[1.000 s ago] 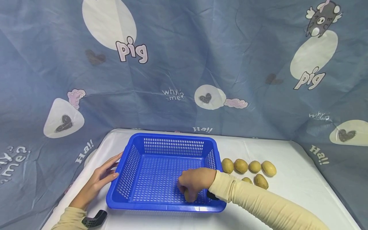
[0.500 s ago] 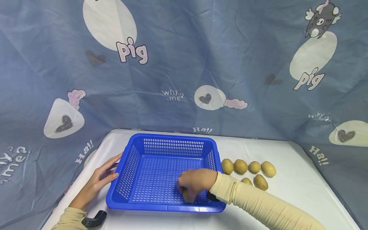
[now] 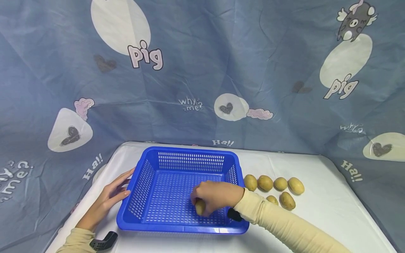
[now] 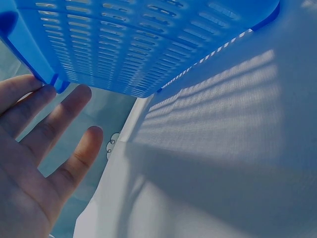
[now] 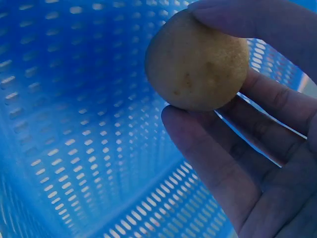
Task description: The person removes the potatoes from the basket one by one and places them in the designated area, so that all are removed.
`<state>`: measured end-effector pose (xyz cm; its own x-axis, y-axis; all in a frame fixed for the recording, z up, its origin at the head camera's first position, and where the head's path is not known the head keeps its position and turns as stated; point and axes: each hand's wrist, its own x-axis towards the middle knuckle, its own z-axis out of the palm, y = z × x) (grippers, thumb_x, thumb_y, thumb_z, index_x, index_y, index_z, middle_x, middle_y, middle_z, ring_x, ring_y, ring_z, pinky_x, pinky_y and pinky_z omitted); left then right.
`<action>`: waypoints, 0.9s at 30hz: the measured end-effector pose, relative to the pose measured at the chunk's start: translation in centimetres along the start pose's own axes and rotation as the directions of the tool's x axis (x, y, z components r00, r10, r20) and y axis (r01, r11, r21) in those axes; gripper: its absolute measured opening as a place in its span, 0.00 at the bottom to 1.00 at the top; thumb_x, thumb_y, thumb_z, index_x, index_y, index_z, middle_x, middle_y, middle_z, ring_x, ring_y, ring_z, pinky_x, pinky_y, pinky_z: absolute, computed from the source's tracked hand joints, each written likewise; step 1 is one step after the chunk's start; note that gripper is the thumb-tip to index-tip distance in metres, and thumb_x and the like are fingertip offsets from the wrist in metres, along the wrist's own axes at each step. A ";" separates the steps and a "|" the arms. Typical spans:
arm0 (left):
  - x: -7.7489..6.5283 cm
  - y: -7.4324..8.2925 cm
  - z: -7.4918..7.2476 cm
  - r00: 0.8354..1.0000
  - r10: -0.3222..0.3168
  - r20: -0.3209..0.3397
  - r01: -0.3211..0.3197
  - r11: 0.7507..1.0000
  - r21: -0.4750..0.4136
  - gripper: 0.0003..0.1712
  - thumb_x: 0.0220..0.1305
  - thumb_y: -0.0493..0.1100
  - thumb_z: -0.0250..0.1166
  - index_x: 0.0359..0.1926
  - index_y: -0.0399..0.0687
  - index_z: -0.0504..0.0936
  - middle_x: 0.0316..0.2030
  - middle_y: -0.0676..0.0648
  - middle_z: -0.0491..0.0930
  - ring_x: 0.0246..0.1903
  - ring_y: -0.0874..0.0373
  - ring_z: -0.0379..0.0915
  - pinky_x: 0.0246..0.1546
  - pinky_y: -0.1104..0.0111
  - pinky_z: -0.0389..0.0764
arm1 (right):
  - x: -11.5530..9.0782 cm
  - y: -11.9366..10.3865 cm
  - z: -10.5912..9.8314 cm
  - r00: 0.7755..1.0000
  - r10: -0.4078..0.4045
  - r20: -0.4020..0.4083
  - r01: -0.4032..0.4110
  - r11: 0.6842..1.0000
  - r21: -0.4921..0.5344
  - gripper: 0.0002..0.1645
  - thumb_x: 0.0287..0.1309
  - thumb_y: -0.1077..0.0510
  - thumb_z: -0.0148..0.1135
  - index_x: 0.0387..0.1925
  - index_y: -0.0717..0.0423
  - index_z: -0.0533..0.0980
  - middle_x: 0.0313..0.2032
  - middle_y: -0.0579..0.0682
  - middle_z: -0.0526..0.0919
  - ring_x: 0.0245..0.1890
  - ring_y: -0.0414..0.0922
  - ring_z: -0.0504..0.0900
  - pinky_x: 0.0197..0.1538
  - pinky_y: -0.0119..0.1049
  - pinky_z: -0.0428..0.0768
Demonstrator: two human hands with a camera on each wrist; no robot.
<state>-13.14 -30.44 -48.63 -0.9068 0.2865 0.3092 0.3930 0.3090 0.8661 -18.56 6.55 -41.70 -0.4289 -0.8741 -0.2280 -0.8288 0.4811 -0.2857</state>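
Observation:
A blue plastic basket with slotted walls stands on the white table. Inside it, near its front right, my right hand grips a potato. The right wrist view shows thumb and fingers around this smooth, tan potato, with the basket's slotted wall behind. My left hand rests against the basket's left rim. Its fingers are loosely extended in the left wrist view, where the fingertips touch the rim from outside.
Several potatoes lie on the table just right of the basket, one partly hidden by the right sleeve. A blue printed cloth hangs behind the table.
My right hand has shifted slightly away from me and to the left inside the basket, carrying the potato along. The left hand and the basket have stayed in place.

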 end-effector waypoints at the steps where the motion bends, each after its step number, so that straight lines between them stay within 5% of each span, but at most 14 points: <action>1: 0.0 0.0 0.0 1.000 -0.001 0.000 0.001 1.000 0.000 0.37 0.72 0.31 0.52 0.80 0.43 0.58 0.77 0.60 0.63 0.66 0.75 0.68 0.61 0.84 0.69 | -0.1 0.1 -0.2 1.000 -0.001 -0.010 0.001 1.000 0.011 0.17 0.43 0.59 0.80 0.37 0.46 0.85 0.35 0.34 0.85 0.33 0.29 0.78 0.40 0.19 0.77; 10: 0.0 -0.1 0.0 1.000 0.000 0.001 0.000 1.000 -0.002 0.37 0.72 0.31 0.53 0.80 0.44 0.58 0.77 0.61 0.63 0.66 0.75 0.68 0.61 0.84 0.69 | -0.9 0.7 -1.3 0.995 -0.021 -0.098 0.031 0.995 0.100 0.22 0.47 0.58 0.81 0.47 0.53 0.86 0.47 0.41 0.89 0.43 0.30 0.80 0.52 0.22 0.80; 27: 0.0 0.3 0.0 1.000 -0.009 0.004 0.009 1.000 0.016 0.37 0.73 0.33 0.53 0.80 0.47 0.59 0.77 0.60 0.63 0.65 0.76 0.68 0.61 0.84 0.68 | -2.8 1.4 -2.2 0.964 0.048 -0.260 0.050 0.933 0.358 0.21 0.48 0.63 0.80 0.46 0.53 0.84 0.47 0.44 0.86 0.46 0.33 0.83 0.50 0.21 0.82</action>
<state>-12.99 -30.36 -48.41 -0.9096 0.2876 0.3001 0.3876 0.3263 0.8622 -19.36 9.50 -39.42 -0.5471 -0.8370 0.0082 -0.6656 0.4291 -0.6106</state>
